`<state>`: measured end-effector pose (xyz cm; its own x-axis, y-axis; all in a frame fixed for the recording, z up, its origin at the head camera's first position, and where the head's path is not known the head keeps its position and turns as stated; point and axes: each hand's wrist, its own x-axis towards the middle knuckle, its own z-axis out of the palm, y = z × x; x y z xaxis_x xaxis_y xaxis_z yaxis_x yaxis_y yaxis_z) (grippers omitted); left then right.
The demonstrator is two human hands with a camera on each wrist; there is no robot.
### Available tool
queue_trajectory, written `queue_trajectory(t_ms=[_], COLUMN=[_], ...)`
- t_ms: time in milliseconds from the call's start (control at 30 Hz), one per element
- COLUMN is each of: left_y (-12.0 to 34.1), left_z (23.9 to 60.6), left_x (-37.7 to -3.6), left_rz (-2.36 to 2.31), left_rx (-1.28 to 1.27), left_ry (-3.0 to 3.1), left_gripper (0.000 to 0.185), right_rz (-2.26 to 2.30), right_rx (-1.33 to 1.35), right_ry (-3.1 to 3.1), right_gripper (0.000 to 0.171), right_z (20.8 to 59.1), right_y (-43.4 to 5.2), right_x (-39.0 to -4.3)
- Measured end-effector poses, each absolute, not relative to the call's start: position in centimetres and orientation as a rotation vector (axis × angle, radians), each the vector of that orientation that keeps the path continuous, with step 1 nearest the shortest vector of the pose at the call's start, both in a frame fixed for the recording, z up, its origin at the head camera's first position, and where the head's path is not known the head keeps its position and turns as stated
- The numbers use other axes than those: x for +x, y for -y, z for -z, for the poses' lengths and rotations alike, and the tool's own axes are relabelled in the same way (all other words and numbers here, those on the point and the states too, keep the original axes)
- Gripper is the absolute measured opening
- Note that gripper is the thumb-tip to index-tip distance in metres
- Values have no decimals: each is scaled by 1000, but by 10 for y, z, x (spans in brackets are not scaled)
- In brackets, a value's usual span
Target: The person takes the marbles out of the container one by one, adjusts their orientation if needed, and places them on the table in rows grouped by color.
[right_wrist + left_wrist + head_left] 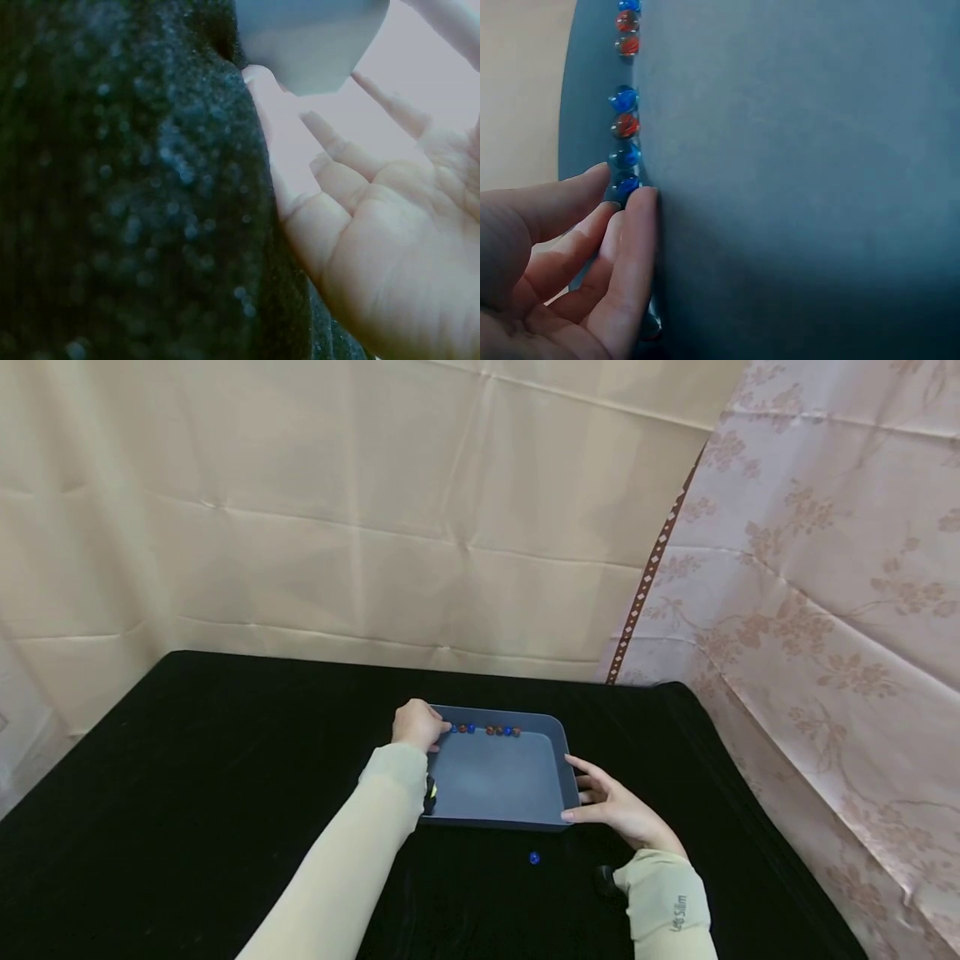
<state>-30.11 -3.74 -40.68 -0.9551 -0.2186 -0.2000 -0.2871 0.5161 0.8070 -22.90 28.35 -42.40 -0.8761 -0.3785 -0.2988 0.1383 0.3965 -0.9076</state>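
A grey-blue tray (498, 777) lies on the black cloth. Several red and blue marbles (487, 729) line its far wall; the left wrist view shows the row (624, 112) running up the wall. My left hand (418, 725) reaches into the tray's far left corner. Its straight fingertips (639, 204) touch the nearest blue marble (627, 184), with the thumb close beside it. My right hand (611, 802) lies open at the tray's near right corner, fingers (330, 142) straight against the outer wall (307, 37).
One loose blue marble (534, 858) lies on the black cloth (225, 760) in front of the tray, left of my right wrist. Beige and floral curtains (810, 610) close off the table's back and right sides.
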Motion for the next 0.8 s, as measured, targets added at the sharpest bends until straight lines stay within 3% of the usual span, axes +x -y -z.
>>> queue_trajectory(t_ms=[800], left_y=[31], left_z=[417], left_x=[-304], left_rz=[-1386], left_rx=[-407], left_ry=[-2671], left_gripper=[18], right_rz=[1505], right_rx=[-241], right_ry=[-2190], right_gripper=[85], right_z=[424], right_y=[-285], right_x=[-228])
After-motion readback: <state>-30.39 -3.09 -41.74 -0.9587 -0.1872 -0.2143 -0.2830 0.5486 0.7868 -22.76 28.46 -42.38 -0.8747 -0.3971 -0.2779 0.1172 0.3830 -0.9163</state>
